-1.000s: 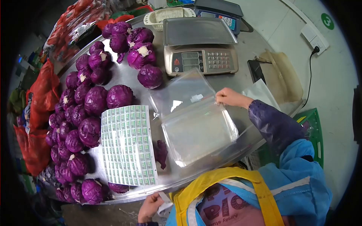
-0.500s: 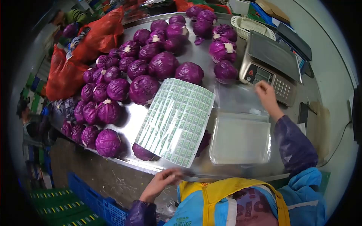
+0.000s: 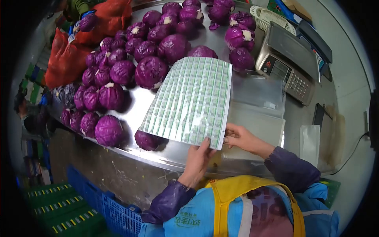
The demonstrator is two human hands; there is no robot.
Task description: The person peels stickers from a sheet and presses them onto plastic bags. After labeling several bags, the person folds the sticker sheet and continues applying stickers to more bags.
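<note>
A large sheet of green-and-white labels lies slanted over red cabbages on the metal table. My left hand pinches its bottom edge, thumb on top and the other fingers partly hidden. Close by, my right hand has thumb and forefinger bent together at the sheet's lower right corner; whether a single label is between them is too small to make out. Just beyond that hand sits a stack of clear plastic bags, and another clear bag lies above it.
Many red cabbages cover the table's left and back. A scale stands at right, near a white basket. Red mesh sacks are at far left, where another person's gloved hand holds a cabbage. Blue crates stand below.
My right hand came down from beside the scale to the sheet's corner. My left hand rose to grip its bottom edge. The sheet now sits higher in view.
</note>
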